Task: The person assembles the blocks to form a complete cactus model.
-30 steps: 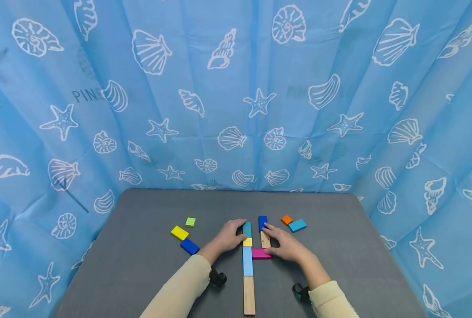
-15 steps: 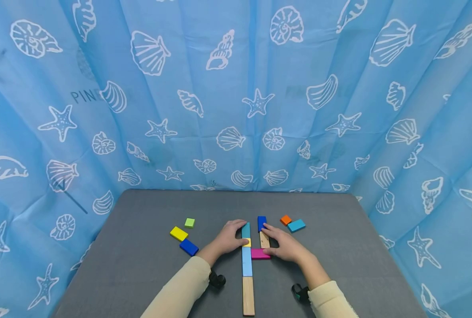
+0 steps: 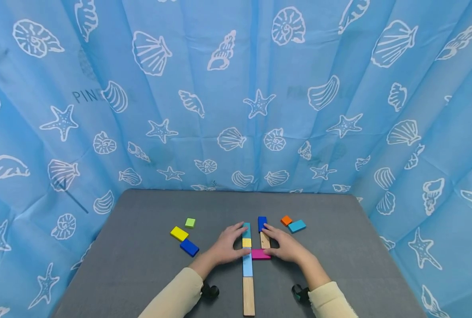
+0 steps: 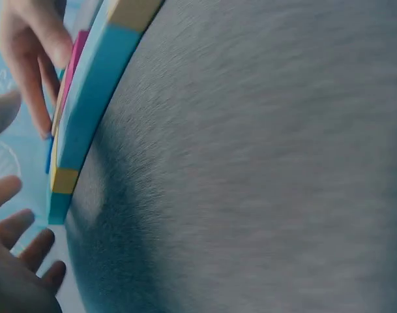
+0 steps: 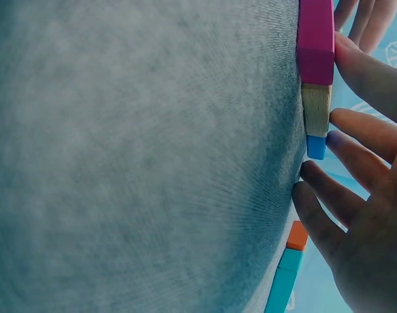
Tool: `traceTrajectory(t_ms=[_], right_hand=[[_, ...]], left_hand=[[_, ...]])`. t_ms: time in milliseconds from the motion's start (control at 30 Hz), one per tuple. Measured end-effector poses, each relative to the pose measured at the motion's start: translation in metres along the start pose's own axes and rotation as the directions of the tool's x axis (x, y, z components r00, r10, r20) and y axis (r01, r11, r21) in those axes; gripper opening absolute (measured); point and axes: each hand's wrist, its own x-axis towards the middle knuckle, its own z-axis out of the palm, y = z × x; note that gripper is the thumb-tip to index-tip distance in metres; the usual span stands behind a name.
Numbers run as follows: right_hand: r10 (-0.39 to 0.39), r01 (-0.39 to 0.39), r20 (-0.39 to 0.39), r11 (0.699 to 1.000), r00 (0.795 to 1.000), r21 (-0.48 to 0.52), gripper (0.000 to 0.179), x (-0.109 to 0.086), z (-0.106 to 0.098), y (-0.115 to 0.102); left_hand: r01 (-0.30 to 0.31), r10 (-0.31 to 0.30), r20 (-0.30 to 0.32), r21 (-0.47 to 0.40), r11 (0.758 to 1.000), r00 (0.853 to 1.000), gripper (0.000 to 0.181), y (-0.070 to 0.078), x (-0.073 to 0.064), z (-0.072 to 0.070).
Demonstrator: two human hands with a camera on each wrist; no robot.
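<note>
A straight row of blocks runs toward me on the grey table: a teal block (image 3: 246,229), a small yellow block (image 3: 247,242), a light blue block (image 3: 247,265) and a long plain wooden block (image 3: 249,296). My left hand (image 3: 225,245) hovers at the row's left with fingers spread, its thumb tip over the light blue block; the left wrist view shows its fingers (image 4: 38,249) straight and apart. My right hand (image 3: 287,245) rests its thumb on the magenta block (image 3: 258,254) and its fingertips by a shorter wooden block (image 3: 264,240) and a dark blue block (image 3: 262,223).
To the left lie a lime green block (image 3: 190,223), a yellow block (image 3: 179,233) and a blue block (image 3: 189,247). An orange block (image 3: 286,220) and a cyan block (image 3: 297,226) lie at the right. A blue shell-print curtain (image 3: 236,110) hangs behind the grey table (image 3: 331,247).
My left thumb has drawn back from the small yellow block toward the light blue one, and the left hand has spread wider. The right hand and the blocks stay where they were.
</note>
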Motion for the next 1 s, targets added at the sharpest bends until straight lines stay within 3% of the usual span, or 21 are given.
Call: traceTrajectory(t_ms=[167, 267, 567, 767, 1000], right_hand=[[-0.002, 0.002, -0.007, 1.0, 1.0, 0.002, 0.068, -0.001, -0.001, 0.0], [-0.007, 0.007, -0.01, 1.0, 1.0, 0.009, 0.068, -0.002, -0.001, 0.001], [-0.004, 0.004, -0.012, 0.998, 1.0, 0.065, 0.07, -0.006, -0.003, 0.002], [-0.032, 0.048, -0.154, 0.994, 0.988, 0.099, 0.064, -0.01, -0.011, 0.008], [-0.018, 0.033, -0.349, 0.999, 0.937, 0.038, 0.058, -0.011, -0.021, 0.023]], left_hand=[[-0.065, 0.053, 0.119, 0.104, 0.992, 0.992, 0.098, 0.004, -0.015, 0.006], [-0.083, 0.061, 0.155, 0.135, 0.987, 0.986, 0.104, 0.006, -0.018, 0.01], [-0.052, 0.018, 0.154, 0.218, 0.975, 0.988, 0.107, 0.01, -0.02, 0.014], [-0.045, 0.007, 0.151, 0.253, 0.967, 0.989, 0.107, 0.012, -0.019, 0.013], [-0.033, -0.003, 0.145, 0.248, 0.968, 0.989, 0.108, 0.01, -0.019, 0.013]])
